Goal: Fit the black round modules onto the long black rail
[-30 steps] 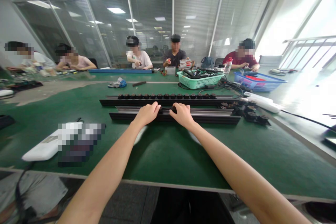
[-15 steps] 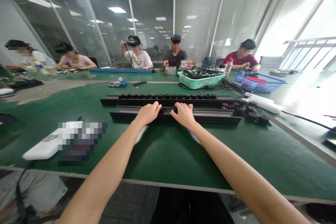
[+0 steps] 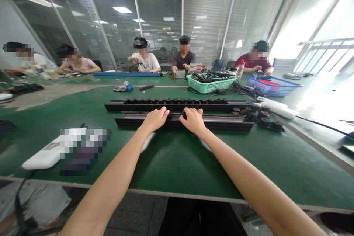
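Observation:
My left hand point(image 3: 156, 118) is closed, its thumb and fingers around a small black part at the middle of the near black rail point(image 3: 224, 122). A short way to its right, my right hand point(image 3: 193, 119) is curled round another small black part on the same rail. The fingers hide most of both parts. This rail is long, with a silvery channel along its top. Just behind it lies a second black rail point(image 3: 132, 107), topped by a row of several small black modules point(image 3: 168, 101).
Loose black modules point(image 3: 272, 122) lie right of the rails, by a white power strip point(image 3: 277, 107). Behind are a green basket point(image 3: 211, 87) of cables and a blue basket point(image 3: 287, 87). A white device point(image 3: 41, 158) lies near left. Several people sit across the table.
My hands keep their places on the near rail. Across the table, one person's raised hand has come down. The view has shifted very slightly.

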The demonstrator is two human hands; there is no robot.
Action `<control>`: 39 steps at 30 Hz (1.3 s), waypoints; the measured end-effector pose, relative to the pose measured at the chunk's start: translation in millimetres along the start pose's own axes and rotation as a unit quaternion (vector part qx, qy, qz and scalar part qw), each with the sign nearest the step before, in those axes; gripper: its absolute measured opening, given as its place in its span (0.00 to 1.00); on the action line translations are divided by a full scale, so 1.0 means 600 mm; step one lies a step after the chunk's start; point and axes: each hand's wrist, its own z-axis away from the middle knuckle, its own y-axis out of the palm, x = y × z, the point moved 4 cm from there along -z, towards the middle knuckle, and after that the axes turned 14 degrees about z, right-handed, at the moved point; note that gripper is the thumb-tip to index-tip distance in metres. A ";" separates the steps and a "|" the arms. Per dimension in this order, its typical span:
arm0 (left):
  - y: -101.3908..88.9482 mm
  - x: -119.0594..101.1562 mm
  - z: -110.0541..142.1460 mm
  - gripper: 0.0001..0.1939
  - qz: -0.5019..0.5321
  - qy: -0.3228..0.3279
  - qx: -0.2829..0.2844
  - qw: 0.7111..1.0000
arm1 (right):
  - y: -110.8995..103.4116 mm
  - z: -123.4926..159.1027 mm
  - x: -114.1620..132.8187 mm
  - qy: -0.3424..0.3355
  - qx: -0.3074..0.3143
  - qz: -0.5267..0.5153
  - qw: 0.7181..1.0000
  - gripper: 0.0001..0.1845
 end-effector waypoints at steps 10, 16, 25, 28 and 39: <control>-0.002 -0.004 0.002 0.21 0.004 0.002 0.000 1.000 | -0.003 0.000 -0.005 0.010 -0.002 0.011 1.000 0.13; -0.002 -0.003 0.001 0.21 0.010 -0.001 0.002 1.000 | -0.003 0.001 -0.007 0.008 -0.004 0.018 1.000 0.13; -0.001 -0.001 0.000 0.21 0.001 0.005 0.001 1.000 | -0.007 0.000 -0.006 -0.004 0.003 0.028 1.000 0.13; -0.001 -0.001 0.000 0.21 0.004 0.000 0.000 1.000 | -0.009 0.000 -0.005 -0.004 0.006 0.034 0.999 0.13; 0.000 0.000 -0.002 0.21 0.011 0.004 -0.005 1.000 | -0.014 -0.001 -0.011 -0.002 0.013 0.040 0.999 0.12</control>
